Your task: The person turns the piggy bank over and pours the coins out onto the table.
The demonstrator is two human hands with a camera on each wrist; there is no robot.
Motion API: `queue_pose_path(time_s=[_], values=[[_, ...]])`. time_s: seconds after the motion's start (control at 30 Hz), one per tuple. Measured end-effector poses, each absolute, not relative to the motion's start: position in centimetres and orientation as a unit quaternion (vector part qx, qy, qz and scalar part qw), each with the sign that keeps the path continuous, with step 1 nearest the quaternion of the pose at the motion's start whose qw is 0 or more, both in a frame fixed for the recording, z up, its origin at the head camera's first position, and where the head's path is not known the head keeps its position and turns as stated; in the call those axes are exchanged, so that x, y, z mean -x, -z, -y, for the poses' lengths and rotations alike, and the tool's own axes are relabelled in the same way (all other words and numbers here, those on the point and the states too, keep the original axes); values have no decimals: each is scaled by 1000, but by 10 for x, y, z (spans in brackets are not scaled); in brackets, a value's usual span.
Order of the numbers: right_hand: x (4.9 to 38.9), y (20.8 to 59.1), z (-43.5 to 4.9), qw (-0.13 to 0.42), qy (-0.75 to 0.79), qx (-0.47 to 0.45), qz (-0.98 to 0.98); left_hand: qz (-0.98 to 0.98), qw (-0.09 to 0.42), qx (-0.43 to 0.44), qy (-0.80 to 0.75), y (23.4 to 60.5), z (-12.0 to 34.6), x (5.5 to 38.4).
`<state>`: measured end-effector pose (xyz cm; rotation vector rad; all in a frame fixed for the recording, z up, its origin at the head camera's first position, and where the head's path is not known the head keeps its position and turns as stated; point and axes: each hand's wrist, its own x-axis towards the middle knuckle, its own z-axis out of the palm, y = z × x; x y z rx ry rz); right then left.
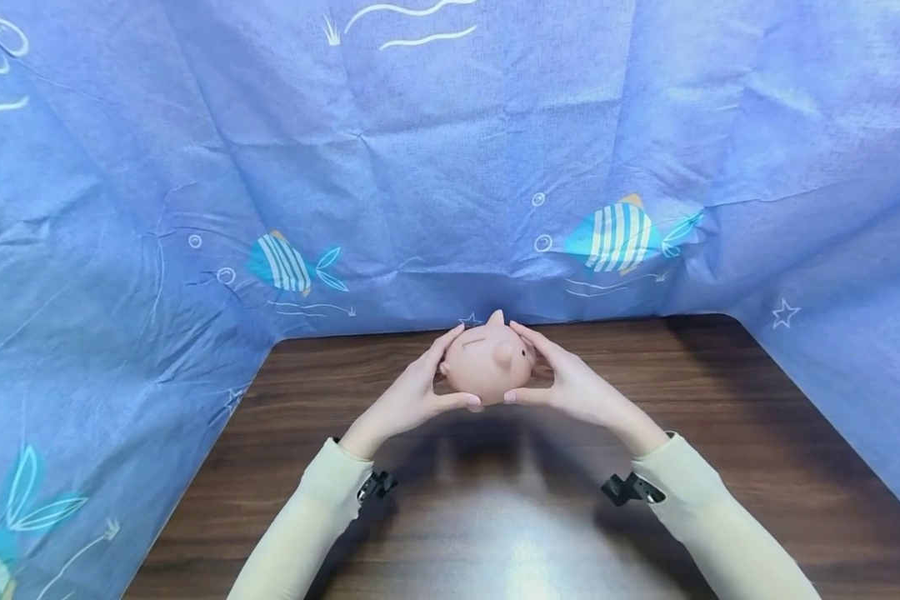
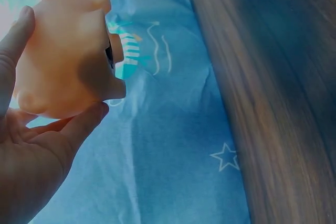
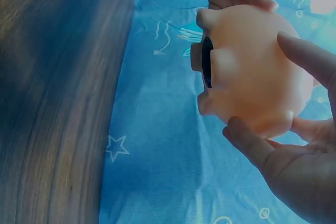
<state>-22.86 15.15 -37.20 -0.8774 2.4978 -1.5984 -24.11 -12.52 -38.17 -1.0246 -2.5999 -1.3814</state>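
Observation:
Between my two hands is a pink piggy bank (image 1: 480, 367), raised above the table with its coin slot facing up and its snout toward the right. My left hand (image 1: 416, 390) grips the tail end, thumb on the near side and fingers on the far side. Around the head end, my right hand (image 1: 576, 383) holds it the same way. In the right wrist view the piggy bank (image 3: 257, 72) shows its stubby feet and a dark round plug (image 3: 207, 62) underneath. The left wrist view shows the piggy bank (image 2: 63, 56) from the tail end.
Below lies a dark wood-grain table (image 1: 285, 517) with a bright glare near its front. Blue cloth (image 1: 435, 183) printed with fish and stars hangs behind the table and along both sides. A black strap (image 1: 377, 485) shows at the left cuff, another strap (image 1: 633, 489) at the right.

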Motion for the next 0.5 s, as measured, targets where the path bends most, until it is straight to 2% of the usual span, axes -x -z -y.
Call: queue_pose_path(time_s=[0.17,0.37,0.5], values=[[221,363,-151,11,535,289,-794,823,13,323,466,373,127,241],[214,363,-155,6,530,306,-791,794,-30,299,528,369,129,238],[211,366,-156,-12,521,321,-790,787,-32,292,542,370,130,237]])
